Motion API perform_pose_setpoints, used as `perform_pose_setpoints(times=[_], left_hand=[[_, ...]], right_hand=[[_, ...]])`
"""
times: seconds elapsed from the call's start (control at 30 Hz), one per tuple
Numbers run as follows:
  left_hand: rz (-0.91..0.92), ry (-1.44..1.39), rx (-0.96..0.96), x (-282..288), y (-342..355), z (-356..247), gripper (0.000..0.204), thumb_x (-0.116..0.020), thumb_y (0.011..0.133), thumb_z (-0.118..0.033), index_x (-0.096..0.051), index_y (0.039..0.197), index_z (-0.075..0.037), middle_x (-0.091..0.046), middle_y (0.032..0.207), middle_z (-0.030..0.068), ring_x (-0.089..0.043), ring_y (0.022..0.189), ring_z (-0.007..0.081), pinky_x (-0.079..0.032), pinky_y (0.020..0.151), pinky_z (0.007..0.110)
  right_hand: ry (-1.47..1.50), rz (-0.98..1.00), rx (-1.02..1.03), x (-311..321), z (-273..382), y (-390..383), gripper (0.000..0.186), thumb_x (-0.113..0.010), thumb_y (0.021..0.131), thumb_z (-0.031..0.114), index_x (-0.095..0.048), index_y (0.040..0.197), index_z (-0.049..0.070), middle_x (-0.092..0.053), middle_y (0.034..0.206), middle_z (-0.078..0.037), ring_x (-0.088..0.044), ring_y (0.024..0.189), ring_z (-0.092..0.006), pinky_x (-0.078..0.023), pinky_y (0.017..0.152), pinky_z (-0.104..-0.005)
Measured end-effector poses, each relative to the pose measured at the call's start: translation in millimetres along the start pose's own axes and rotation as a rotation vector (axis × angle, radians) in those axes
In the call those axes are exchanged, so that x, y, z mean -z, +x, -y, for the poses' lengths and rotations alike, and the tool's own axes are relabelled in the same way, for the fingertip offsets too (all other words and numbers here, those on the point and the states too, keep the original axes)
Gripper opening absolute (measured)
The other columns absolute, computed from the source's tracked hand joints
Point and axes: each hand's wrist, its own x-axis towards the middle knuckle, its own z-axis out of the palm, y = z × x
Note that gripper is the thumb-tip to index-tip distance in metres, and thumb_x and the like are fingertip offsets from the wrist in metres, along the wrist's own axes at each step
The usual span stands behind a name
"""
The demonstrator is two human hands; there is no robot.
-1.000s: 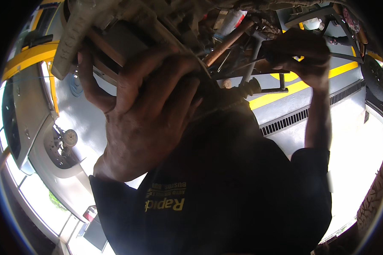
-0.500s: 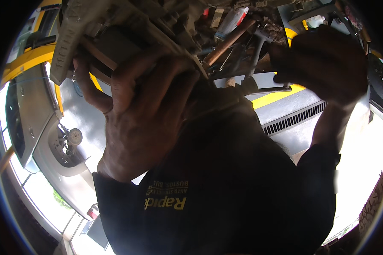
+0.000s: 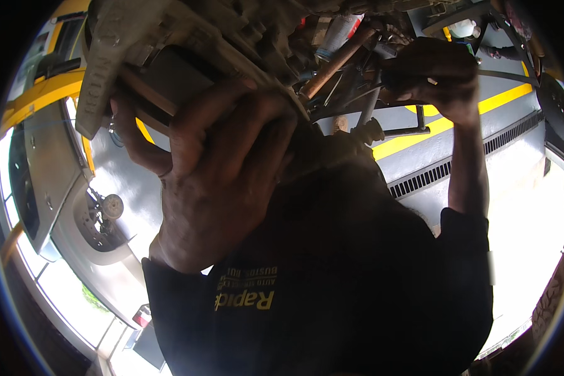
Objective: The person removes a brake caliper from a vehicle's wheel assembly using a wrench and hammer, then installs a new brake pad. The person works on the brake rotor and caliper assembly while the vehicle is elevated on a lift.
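My left hand (image 3: pixel 213 163) is closed around a thick dark block (image 3: pixel 180 70) with a brown edge, which looks like a brake pad. It sits against a large dusty metal casting (image 3: pixel 103 69) with raised lettering. The thumb presses from the left and the fingers curl over the right side, hiding part of the block. Farther right, my right hand (image 3: pixel 435 78) is closed on a thin-shafted tool (image 3: pixel 365 95) resembling a screwdriver, its shaft pointing left. The fingers hide its handle.
A wooden-handled hammer (image 3: pixel 338 62) and a spray can (image 3: pixel 341 36) lie among tools at the top. A dark metal bar (image 3: pixel 407 132) is below them. At left stands a silver car (image 3: pixel 75 213) with a bare wheel hub (image 3: pixel 111 207). A drain grate (image 3: pixel 511 133) crosses the floor.
My right hand has moved left, bringing the thin shaft into view beside the hammer handle. My left hand keeps its grip on the block, with only a small shift.
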Motion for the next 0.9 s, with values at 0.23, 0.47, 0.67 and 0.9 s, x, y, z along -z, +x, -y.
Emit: perform_pose_setpoints(times=[0.23, 0.47, 0.67, 0.9], left_hand=[[0.011, -0.091, 0.038, -6.2, -6.7, 4.5, 0.043, -0.085, 0.074, -0.025, -0.079, 0.116, -0.025, -0.065, 0.129, -0.0062, -0.046, 0.134, 0.0256, -0.027, 0.118, 0.049], [-0.042, 0.007, 0.026, -11.8, -7.2, -0.3, 0.038, -0.084, 0.076, -0.027, -0.08, 0.114, -0.027, -0.067, 0.125, -0.0105, -0.047, 0.133, 0.023, -0.013, 0.122, 0.06], [-0.046, -0.028, 0.018, -12.9, -4.6, -2.8, 0.036, -0.081, 0.078, -0.029, -0.08, 0.113, -0.024, -0.068, 0.124, -0.0099, -0.048, 0.132, 0.0235, -0.022, 0.121, 0.052], [-0.048, -0.084, -0.017, -11.1, -3.8, 2.0, 0.034, -0.08, 0.075, -0.022, -0.079, 0.108, -0.012, -0.067, 0.123, -0.0056, -0.047, 0.131, 0.0217, -0.033, 0.115, 0.039]], right_hand=[[-0.176, 0.315, 0.172, 42.0, 29.8, 66.6, 0.026, -0.085, 0.081, 0.01, -0.08, 0.105, 0.0, -0.078, 0.089, -0.01, -0.074, 0.075, -0.0192, -0.059, 0.064, -0.0289], [-0.032, 0.365, 0.062, 50.0, 18.0, 55.7, 0.027, -0.085, 0.082, 0.01, -0.08, 0.105, -0.002, -0.076, 0.088, -0.012, -0.073, 0.071, -0.0169, -0.055, 0.058, -0.0275], [-0.079, 0.382, 0.192, 51.6, 23.2, 61.9, 0.033, -0.087, 0.078, 0.017, -0.08, 0.105, -0.001, -0.075, 0.087, -0.011, -0.073, 0.07, -0.0173, -0.054, 0.057, -0.0277], [-0.124, 0.249, 0.208, 32.6, 26.6, 67.1, 0.034, -0.089, 0.073, 0.017, -0.08, 0.099, -0.002, -0.075, 0.083, -0.01, -0.073, 0.071, -0.0187, -0.055, 0.061, -0.0284]])
